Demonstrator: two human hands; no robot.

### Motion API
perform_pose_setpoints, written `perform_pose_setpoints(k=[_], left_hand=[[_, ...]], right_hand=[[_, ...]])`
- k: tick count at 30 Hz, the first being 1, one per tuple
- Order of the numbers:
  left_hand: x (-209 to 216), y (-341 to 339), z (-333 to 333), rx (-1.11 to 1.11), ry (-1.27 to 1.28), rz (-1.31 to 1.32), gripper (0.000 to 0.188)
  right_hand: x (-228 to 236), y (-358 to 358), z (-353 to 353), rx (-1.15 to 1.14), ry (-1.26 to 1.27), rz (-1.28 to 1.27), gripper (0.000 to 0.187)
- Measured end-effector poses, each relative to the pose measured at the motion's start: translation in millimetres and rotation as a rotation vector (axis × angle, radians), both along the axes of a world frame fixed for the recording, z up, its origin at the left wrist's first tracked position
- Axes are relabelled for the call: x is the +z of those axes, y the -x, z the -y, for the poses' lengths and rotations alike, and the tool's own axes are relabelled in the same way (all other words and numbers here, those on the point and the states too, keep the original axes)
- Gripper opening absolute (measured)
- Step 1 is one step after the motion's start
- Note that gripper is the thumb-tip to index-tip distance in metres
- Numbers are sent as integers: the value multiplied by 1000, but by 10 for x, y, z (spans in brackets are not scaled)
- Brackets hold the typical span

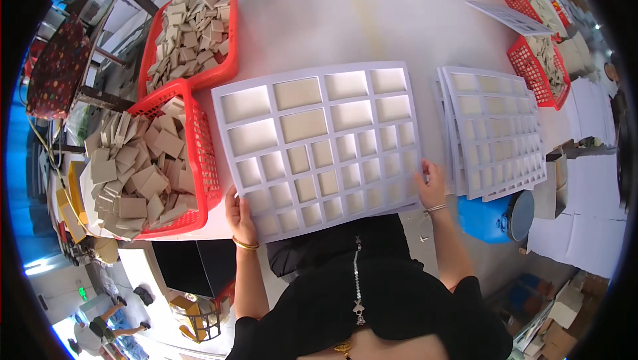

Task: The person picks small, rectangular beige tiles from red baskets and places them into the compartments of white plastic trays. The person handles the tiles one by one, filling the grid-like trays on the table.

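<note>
- Black top (312, 293) with a zip pull and a gold pendant (343, 347) lies nearest the camera, at the bottom of the view.
- Just beyond it sits the white tray (338, 95), slightly askew at the near edge of the table (299, 11), between the two hands.
- Left hand (242, 220) is closed on the tray's near left corner, thumb on top.
- Right hand (433, 188) is at the tray's right edge, fingers loosely curled; whether it grips or only rests there, I cannot tell.
- Six compartments look filled with cream pieces, all down one band: two large ones, then two pairs of small ones.
- Most other compartments look white and bare, so I judge the tray only partly filled; the shaded nearest row is hard to read.
- To the left, two red baskets (211, 167) are heaped with beige tiles (143, 167), so plenty of loose pieces remain.
- To the right is a stack of similar trays (495, 132), with more red baskets (558, 71) farther off.
- Around the table: a blue drum (480, 219), cardboard boxes (561, 340), a chair (60, 67) with patterned cloth, and another person (100, 330) well apart at lower left.
</note>
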State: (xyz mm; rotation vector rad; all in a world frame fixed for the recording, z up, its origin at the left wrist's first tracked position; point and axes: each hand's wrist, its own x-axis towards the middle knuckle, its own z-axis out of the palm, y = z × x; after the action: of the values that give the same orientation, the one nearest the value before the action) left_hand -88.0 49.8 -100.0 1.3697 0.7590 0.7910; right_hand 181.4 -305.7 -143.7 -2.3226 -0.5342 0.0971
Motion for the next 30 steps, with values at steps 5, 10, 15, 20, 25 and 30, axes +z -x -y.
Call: perform_pose_setpoints(k=[5, 10, 15, 20, 25, 30], left_hand=[[110, -71, 36, -2, 69, 140, 35], [-186, -762, 282, -210, -29, -6, 41], [150, -2072, 1185, -606, -91, -34, 43], [-47, -3036, 2054, -964, 52, 73, 53], [60, -2859, 2019, -879, -161, -76, 55], [500, -2050, 1310, -793, -198, -53, 47]], right_hand=[[329, -90, -10, -183, -481, -310, 40], [966, -813, 578, -323, -289, 72, 36], [1308, -1837, 2140, -573, -51, 285, 47], [1677, -2359, 3076, -660, 288, 405, 61], [1289, -2209, 2383, -297, 237, 390, 64], [1061, -1573, 966, -32, 278, 408, 57]])
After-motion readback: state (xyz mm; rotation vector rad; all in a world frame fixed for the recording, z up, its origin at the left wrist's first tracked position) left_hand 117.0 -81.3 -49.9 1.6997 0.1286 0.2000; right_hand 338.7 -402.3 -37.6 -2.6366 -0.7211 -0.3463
